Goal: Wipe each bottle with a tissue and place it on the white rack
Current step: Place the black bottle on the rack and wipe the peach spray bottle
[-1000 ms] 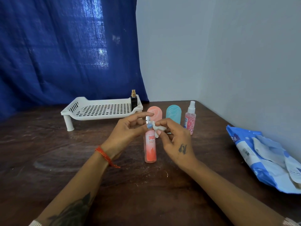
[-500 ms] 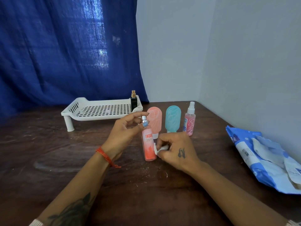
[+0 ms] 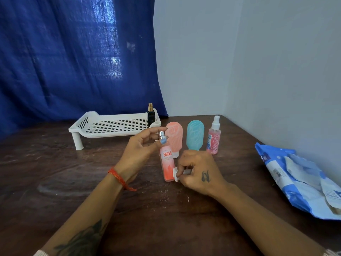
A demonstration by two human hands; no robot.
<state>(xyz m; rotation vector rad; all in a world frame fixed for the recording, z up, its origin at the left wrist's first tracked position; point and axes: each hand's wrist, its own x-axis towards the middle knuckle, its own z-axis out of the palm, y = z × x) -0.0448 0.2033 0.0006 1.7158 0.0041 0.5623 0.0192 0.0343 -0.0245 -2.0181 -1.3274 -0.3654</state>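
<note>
The blue wipes packet (image 3: 302, 182) runs off the right edge. The orange spray bottle's (image 3: 167, 163) small print under its brand name blurs (unreadable). The right hand (image 3: 198, 172) hides most of the tissue (image 3: 176, 175).

Dark wooden table (image 3: 55, 182); blue curtain (image 3: 73, 61) backlit; grey walls (image 3: 276, 71) meet in corner.

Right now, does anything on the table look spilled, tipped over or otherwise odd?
Nothing is tipped: every bottle stands upright. Small pale specks are scattered on the dark wooden table in front of the tall orange spray bottle being wiped; I cannot tell what they are. The crumpled blue-and-white tissue pack lies open at the right edge.
</note>
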